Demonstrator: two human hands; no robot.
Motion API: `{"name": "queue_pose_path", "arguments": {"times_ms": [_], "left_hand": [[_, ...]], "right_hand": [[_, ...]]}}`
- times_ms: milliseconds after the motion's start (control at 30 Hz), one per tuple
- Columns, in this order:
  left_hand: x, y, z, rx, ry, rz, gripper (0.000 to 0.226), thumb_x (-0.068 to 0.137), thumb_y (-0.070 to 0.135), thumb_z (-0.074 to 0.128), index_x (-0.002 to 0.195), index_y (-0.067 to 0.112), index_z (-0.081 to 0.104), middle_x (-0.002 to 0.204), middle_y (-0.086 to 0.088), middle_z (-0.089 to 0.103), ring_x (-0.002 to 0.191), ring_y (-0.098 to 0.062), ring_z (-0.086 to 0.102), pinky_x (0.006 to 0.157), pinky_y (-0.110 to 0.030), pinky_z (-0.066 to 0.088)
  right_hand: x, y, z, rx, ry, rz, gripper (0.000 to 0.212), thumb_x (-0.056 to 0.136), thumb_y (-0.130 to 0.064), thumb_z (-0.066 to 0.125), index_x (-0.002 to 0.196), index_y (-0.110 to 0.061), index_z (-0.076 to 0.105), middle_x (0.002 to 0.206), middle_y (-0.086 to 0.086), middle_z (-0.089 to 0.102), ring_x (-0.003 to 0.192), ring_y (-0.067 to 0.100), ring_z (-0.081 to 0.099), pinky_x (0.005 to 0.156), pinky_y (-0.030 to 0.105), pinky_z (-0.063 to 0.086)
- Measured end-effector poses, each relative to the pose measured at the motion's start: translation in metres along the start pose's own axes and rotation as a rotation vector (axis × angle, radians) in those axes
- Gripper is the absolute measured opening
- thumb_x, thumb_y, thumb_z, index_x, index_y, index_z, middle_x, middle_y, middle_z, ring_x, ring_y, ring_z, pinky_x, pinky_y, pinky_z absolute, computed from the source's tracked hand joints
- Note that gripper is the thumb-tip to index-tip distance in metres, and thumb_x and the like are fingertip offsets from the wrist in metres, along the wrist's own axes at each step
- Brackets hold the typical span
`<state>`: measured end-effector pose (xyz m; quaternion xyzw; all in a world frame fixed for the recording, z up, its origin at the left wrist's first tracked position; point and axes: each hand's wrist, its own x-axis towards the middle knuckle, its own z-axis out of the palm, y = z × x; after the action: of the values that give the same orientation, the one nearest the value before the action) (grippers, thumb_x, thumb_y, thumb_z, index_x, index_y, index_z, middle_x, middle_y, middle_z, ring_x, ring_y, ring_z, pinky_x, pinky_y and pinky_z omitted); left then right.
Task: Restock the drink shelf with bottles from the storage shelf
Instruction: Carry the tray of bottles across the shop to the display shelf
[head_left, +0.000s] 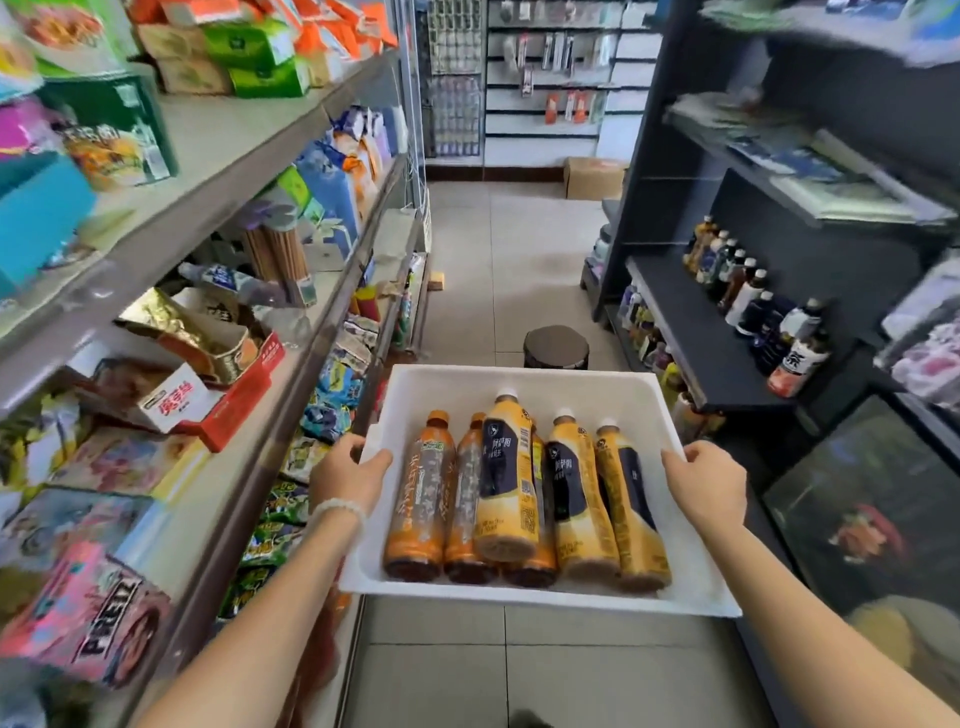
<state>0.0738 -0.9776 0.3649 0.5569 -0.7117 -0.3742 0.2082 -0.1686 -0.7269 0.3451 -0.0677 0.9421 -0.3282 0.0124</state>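
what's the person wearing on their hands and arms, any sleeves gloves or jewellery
Both forearms are bare, with no sleeves in view and no gloves. The left hand has a bracelet of pale, whitish beads around the wrist. The right hand and its wrist carry nothing: no ring, watch or band shows.

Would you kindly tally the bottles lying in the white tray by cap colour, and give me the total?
In the white tray, held by the left hand and the right hand:
Orange-capped bottles: 2
White-capped bottles: 3
Total: 5 with caps showing. A further bottle seems to lie under the raised white-capped one, its cap hidden.
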Motion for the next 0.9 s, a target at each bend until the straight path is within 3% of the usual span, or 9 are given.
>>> {"name": "queue_pose_path", "arguments": {"times_ms": [133,267,400,533,767,900], "left_hand": [[0.052,0.014,0.026,0.007,-0.001,-0.017,0.015,0.084,0.024,0.064,0.076,0.018,0.053,0.072,0.0,0.059,0.061,-0.017,0.05,0.052,-0.026,0.033],[0.114,0.037,0.06,0.012,0.006,-0.048,0.026,0.085,0.022,0.064,0.067,0.022,0.045,0.065,0.004,0.051,0.062,-0.019,0.049,0.051,-0.025,0.031],[0.18,0.065,0.09,0.044,0.013,-0.063,0.023,0.082,0.023,0.067,0.07,0.021,0.048,0.071,-0.004,0.055,0.071,-0.028,0.053,0.061,-0.03,0.035],[0.239,0.096,0.112,0.029,0.019,-0.071,0.02,0.084,0.023,0.064,0.073,0.02,0.048,0.066,0.002,0.052,0.058,-0.018,0.046,0.049,-0.027,0.029],[0.346,0.139,0.141,0.014,0.043,-0.048,0.015,0.083,0.02,0.066,0.08,0.014,0.053,0.069,-0.001,0.052,0.066,-0.022,0.047,0.055,-0.03,0.03],[0.411,0.152,0.165,0.027,0.046,-0.037,0.012,0.082,0.022,0.067,0.082,0.015,0.056,0.077,-0.003,0.057,0.073,-0.026,0.052,0.063,-0.03,0.035]], "right_hand": [[0.05,-0.02,0.033,-0.003,-0.019,0.025,0.031,0.084,-0.023,0.056,0.061,-0.003,0.055,0.059,0.009,0.054,0.058,0.023,0.051,0.049,0.03,0.037],[0.113,-0.045,0.069,0.006,-0.061,0.038,0.028,0.084,-0.022,0.056,0.067,0.0,0.061,0.063,0.012,0.057,0.06,0.025,0.052,0.054,0.034,0.044],[0.181,-0.078,0.096,0.0,-0.096,0.03,0.036,0.083,-0.02,0.056,0.052,-0.01,0.043,0.054,0.006,0.046,0.055,0.021,0.043,0.046,0.029,0.027],[0.243,-0.119,0.117,-0.017,-0.085,-0.021,0.042,0.084,-0.02,0.056,0.049,-0.014,0.035,0.05,0.003,0.04,0.051,0.021,0.04,0.044,0.029,0.022],[0.338,-0.179,0.161,-0.029,-0.078,-0.034,0.039,0.084,-0.02,0.056,0.051,-0.009,0.041,0.052,0.006,0.043,0.051,0.022,0.04,0.044,0.029,0.022],[0.388,-0.208,0.196,-0.064,-0.078,-0.03,0.031,0.085,-0.023,0.056,0.061,-0.004,0.054,0.057,0.007,0.049,0.057,0.024,0.044,0.048,0.03,0.026]]}}
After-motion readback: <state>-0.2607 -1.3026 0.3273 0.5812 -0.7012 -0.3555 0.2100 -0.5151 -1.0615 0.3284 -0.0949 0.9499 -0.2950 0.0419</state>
